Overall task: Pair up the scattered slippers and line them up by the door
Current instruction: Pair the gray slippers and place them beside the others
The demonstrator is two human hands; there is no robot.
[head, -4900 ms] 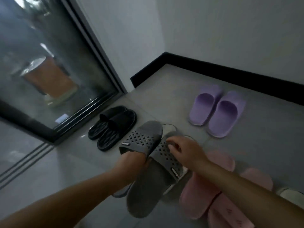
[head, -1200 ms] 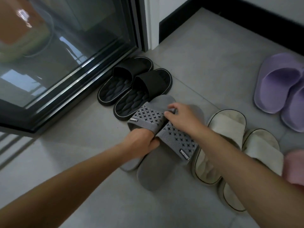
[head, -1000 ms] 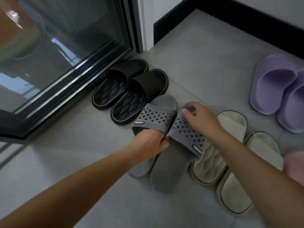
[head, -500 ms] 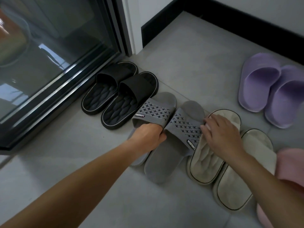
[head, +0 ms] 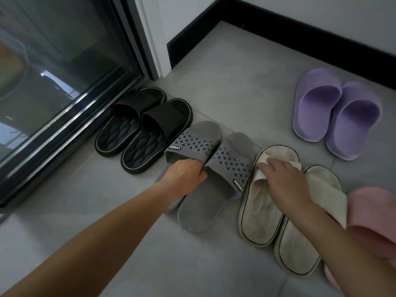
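On grey floor tiles (head: 225, 82) by the glass door (head: 53, 71), a grey star-perforated rubber slipper (head: 192, 144) is being pinched by the left grip (head: 184, 176); a cream padded slipper (head: 261, 215) is being touched by the spread right grip (head: 285, 181).

the glass door (head: 53, 71) is glossy and reflective, its dark frame (head: 70, 125) smooth with a sheen. the floor (head: 225, 82) is matt grey tile. the black slippers (head: 141, 136) have quilted, rubbery footbeds. the grey slippers (head: 201, 206) look like matt foam with perforated straps. the cream slippers (head: 259, 215) look soft and cloth-like. the purple slippers (head: 315, 108) are smooth moulded foam.
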